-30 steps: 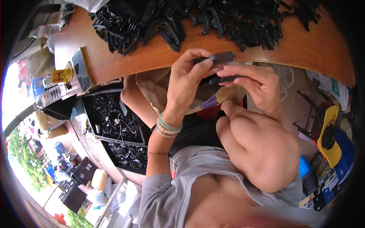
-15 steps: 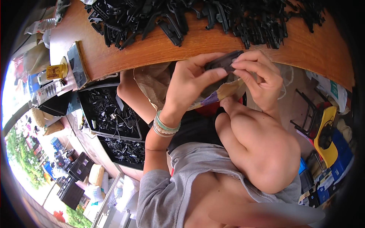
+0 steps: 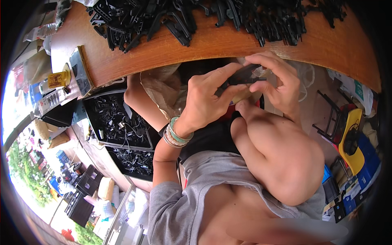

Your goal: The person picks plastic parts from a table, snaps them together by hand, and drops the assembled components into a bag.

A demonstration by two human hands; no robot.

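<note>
Between my two hands, just off the table's near edge, is a dark plastic part [image 3: 246,75] with a thin, straight lower edge. My left hand [image 3: 206,92] pinches its left end between thumb and fingers; beaded bracelets circle that wrist. My right hand [image 3: 281,77] curves round the other end, fingers above and thumb below. Fingers hide both ends of the part. Beneath the hands, over my lap, hangs a brown bag [image 3: 161,92], its mouth dark inside. Past the hands, a heap of black plastic parts [image 3: 179,26] covers the far side of the wooden table [image 3: 163,53].
To my left stand black trays [image 3: 116,118] filled with small dark pieces and cables. A dark flat book-like box [image 3: 81,71] and a yellow-labelled container [image 3: 59,79] sit at the table's left end. At right is a yellow stool [image 3: 352,141]. My raised knee [image 3: 294,171] is below my right hand.
The plastic part has been turned so that its thin edge shows lower down. My right fingers have spread from a close pinch to a wider hold, and the bag's printed rim is now mostly covered.
</note>
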